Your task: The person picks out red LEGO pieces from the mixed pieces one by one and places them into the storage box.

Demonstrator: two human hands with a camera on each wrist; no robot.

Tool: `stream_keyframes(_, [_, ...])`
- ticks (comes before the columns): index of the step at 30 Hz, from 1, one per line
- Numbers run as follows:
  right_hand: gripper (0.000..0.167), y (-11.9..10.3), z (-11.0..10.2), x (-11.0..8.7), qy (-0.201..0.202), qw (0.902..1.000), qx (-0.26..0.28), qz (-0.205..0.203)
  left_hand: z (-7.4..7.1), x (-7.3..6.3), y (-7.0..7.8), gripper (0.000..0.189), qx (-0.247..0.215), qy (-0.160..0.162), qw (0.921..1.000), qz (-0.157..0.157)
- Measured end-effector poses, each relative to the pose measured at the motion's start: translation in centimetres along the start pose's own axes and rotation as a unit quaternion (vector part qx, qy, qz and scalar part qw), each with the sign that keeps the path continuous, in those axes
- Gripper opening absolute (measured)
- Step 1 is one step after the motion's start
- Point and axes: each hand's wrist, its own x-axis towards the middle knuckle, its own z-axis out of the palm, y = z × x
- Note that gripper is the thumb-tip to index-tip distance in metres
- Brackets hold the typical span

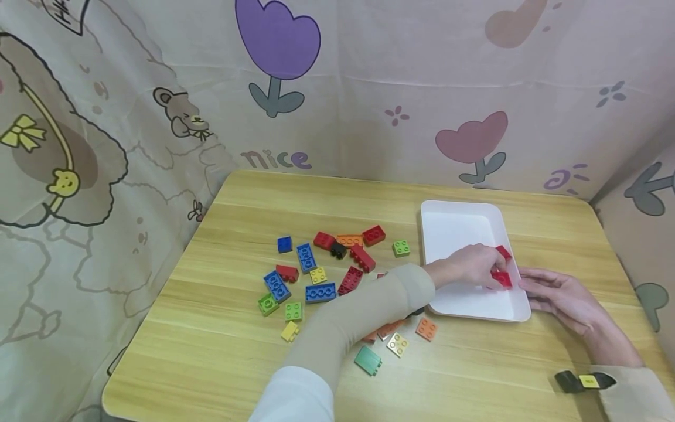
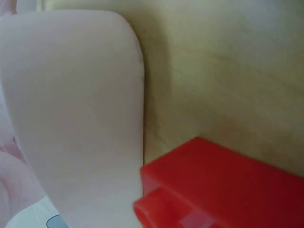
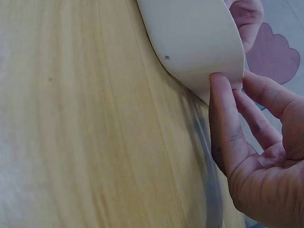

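Over the right part of a white tray (image 1: 459,225), my left hand (image 1: 474,266) bends down, thumb and fingers pinching a red brick (image 1: 502,279). Another red brick (image 1: 503,252) shows just past its knuckles, by the tray's right wall. Outside that wall my right hand (image 1: 561,299) has its fingers extended, fingertips touching the tray's side. In the right wrist view, those fingers (image 3: 223,109) rest against the tray's outer wall (image 3: 199,42). The left wrist view shows a red brick (image 2: 223,180) large and close, beside the white tray wall (image 2: 80,95).
Left of the tray, red, blue, green, yellow and orange bricks lie scattered, among them a blue brick (image 1: 320,292), a light green brick (image 1: 401,248) and a teal piece (image 1: 368,360). My left forearm covers some of them. A patterned cloth (image 1: 369,88) hangs behind the wooden table (image 1: 211,351).
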Motion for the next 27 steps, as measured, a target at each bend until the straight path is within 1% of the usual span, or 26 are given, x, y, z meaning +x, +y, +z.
stream_keyframes(5, [0.041,0.0,0.0,0.0,0.003,1.0,-0.007,0.003,0.0,0.0,0.0,0.036,-0.012,-0.003,0.9999,-0.005])
stream_keyframes(10, [0.042,0.0,0.0,0.0,0.005,0.9999,-0.008,0.004,-0.3,-0.2,-0.3,0.04,-0.029,0.0,0.9996,-0.006])
stream_keyframes(13, [0.042,0.0,-0.1,0.0,0.005,1.0,-0.006,0.003,-0.8,-0.5,-0.6,0.039,-0.034,0.013,0.9993,0.005])
stream_keyframes(16, [0.042,0.0,-0.1,0.0,0.005,1.0,-0.005,0.004,-1.5,-0.8,-1.0,0.038,-0.033,0.024,0.9989,0.025])
stream_keyframes(22, [0.041,0.1,0.0,0.0,0.014,0.9998,-0.011,0.01,-2.8,-1.6,-1.9,0.039,-0.055,0.031,0.9965,0.055])
stream_keyframes(27, [0.041,0.0,0.1,0.0,0.019,0.9997,-0.011,0.01,-3.8,-2.4,-2.8,0.039,-0.079,0.049,0.9929,0.074])
